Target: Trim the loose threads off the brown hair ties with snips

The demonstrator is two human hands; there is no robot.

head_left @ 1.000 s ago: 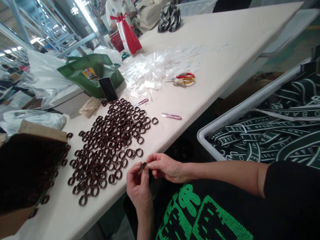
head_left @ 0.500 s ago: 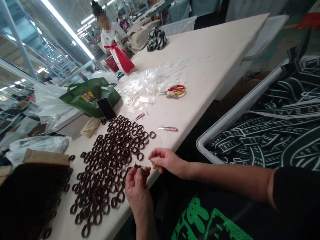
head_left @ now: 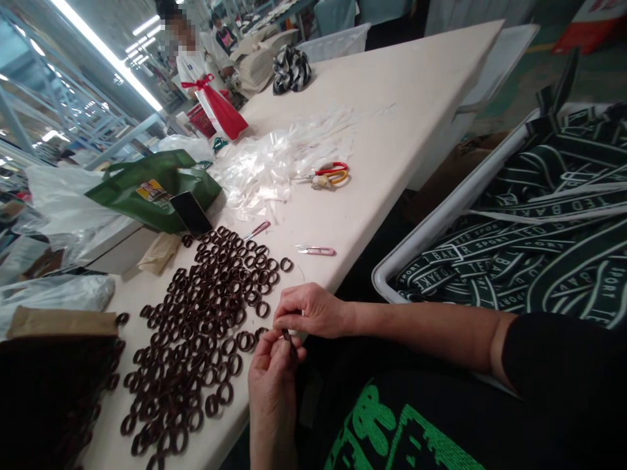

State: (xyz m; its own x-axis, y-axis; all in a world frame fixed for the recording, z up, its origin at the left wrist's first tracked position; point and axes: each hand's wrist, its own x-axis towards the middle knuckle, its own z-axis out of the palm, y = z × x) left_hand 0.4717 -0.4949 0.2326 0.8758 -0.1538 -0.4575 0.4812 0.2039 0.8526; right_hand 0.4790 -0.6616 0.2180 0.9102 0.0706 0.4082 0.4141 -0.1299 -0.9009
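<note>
My left hand [head_left: 273, 373] is raised at the table's near edge, fingers pinched on a small dark brown loop [head_left: 287, 338]. My right hand [head_left: 309, 310] is closed just above it, fingertips meeting the same loop. Right beside both hands lies a wide spread of several dark brown loops [head_left: 206, 326] on the cream table [head_left: 392, 117].
Pink thread snips [head_left: 317, 250] lie right of the loops, red-and-yellow scissors [head_left: 329, 175] beyond by clear plastic bags [head_left: 274, 166]. A phone [head_left: 190, 213] leans on a green bag [head_left: 151, 186]. A white bin of green-and-white straps [head_left: 539, 228] stands at right. A person stands at the far end.
My right hand had drawn away from the left, and has now come back down onto the loop in my left fingers. The camera view shifted slightly.
</note>
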